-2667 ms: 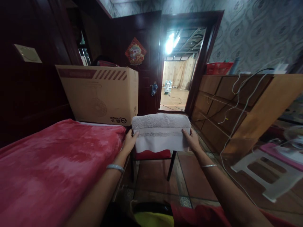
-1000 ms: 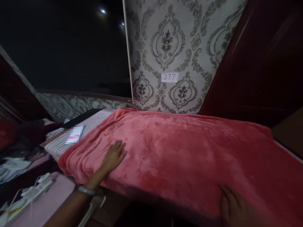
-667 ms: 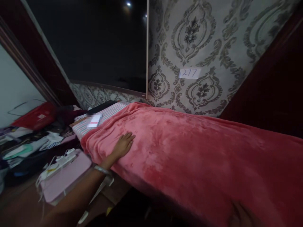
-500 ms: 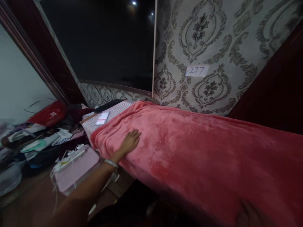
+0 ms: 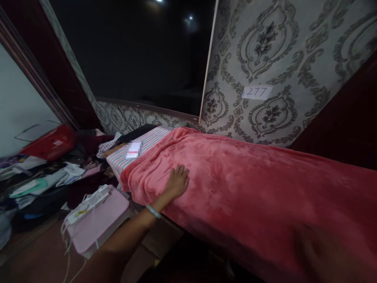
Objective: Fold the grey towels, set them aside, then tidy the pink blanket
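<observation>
One hand clear: left hand point(image 5: 176, 181), centre-left of frame, flat on red blanket point(image 5: 250, 188), palm down, fingers a bit spread, gripping nothing. Bracelet point(image 5: 153, 211) on wrist, forearm running down to lower left. Right hand point(image 5: 316, 245) just a dark blur at lower right, on or over blanket edge; can't tell spread or closed. Blanket covering bed from centre to right edge, hanging over near side. Striped sheet point(image 5: 141, 143) bare at blanket's left end, w/ blurred card point(image 5: 133, 150) on it. Pink stool point(image 5: 98, 218) w/ white power strip point(image 5: 86, 203) at lower left, near bed corner. Red basket point(image 5: 50, 141) and clothes pile point(image 5: 38, 181) at far left. Paper label "277" point(image 5: 256, 92) on patterned wallpaper, upper right. Dark panel point(image 5: 141, 55) filling upper centre.
</observation>
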The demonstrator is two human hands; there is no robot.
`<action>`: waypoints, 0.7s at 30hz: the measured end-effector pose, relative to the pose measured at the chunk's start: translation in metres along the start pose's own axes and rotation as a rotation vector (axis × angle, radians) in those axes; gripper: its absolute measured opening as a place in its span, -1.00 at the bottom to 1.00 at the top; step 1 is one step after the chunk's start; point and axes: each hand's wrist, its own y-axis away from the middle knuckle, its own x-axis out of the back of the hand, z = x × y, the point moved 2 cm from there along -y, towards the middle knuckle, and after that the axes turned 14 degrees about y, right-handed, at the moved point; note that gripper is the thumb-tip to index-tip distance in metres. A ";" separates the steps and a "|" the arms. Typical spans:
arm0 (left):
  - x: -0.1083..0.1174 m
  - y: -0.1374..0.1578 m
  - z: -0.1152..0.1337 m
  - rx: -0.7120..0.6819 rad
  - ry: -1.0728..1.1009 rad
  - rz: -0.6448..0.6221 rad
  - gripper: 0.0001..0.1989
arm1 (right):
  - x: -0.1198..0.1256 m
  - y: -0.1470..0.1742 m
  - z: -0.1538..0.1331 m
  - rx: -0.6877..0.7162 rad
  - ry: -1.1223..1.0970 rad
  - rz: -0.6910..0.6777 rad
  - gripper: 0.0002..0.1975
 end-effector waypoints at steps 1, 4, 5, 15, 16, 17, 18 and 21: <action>0.001 -0.001 -0.002 0.001 0.019 0.004 -0.52 | -0.006 -0.018 -0.015 -0.035 0.024 0.077 -0.60; 0.008 -0.010 -0.014 -0.023 0.141 -0.035 -0.59 | -0.035 -0.077 -0.067 0.052 -0.025 0.159 -0.68; 0.013 -0.016 -0.020 -0.036 0.186 -0.054 -0.61 | -0.045 -0.097 -0.084 0.100 -0.068 0.168 -0.66; 0.095 -0.142 -0.117 0.373 -0.021 0.157 -0.57 | -0.126 -0.226 -0.173 0.172 -0.258 -0.009 -0.68; 0.097 -0.151 -0.123 0.415 -0.049 0.159 -0.59 | -0.132 -0.227 -0.173 0.155 -0.263 -0.006 -0.68; 0.098 -0.158 -0.128 0.449 -0.075 0.157 -0.60 | -0.136 -0.226 -0.173 0.142 -0.266 0.003 -0.68; 0.097 -0.164 -0.131 0.468 -0.100 0.154 -0.61 | -0.139 -0.225 -0.173 0.133 -0.267 0.013 -0.68; 0.089 -0.174 -0.133 0.448 -0.165 0.148 -0.56 | -0.142 -0.220 -0.172 0.129 -0.268 0.018 -0.68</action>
